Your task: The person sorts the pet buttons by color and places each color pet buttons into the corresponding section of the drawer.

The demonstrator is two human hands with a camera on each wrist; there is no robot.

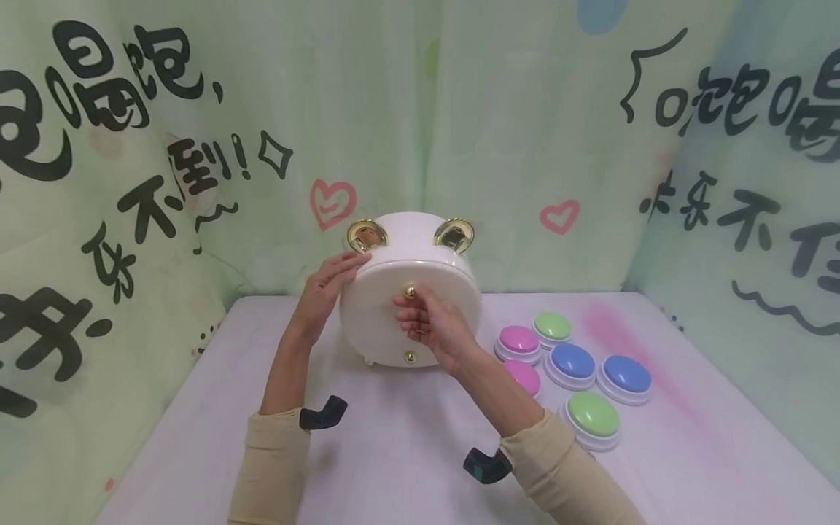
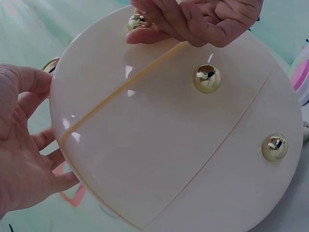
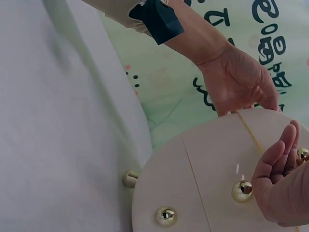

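A white round cabinet [image 1: 374,321] with golden bear ears stands upright on the table. Two straight seams [image 2: 212,169] cross its front, and a round golden knob sits on each of its three sections. My right hand [image 1: 436,324] is at the upper knob [image 2: 137,22], with thumb and forefinger on either side of it. The middle knob [image 2: 207,79] is bare in both wrist views, as is the lower knob [image 1: 410,356]. At the cabinet's upper left edge rests my left hand [image 1: 328,281], its fingers extended along the side near the left ear [image 1: 367,236].
Several round push buttons in pink, green and blue stand to the right, among them a blue button [image 1: 627,375] and a green one [image 1: 593,414]. A pale printed curtain [image 1: 499,146] encloses the white table [image 1: 197,452] at the back and sides.
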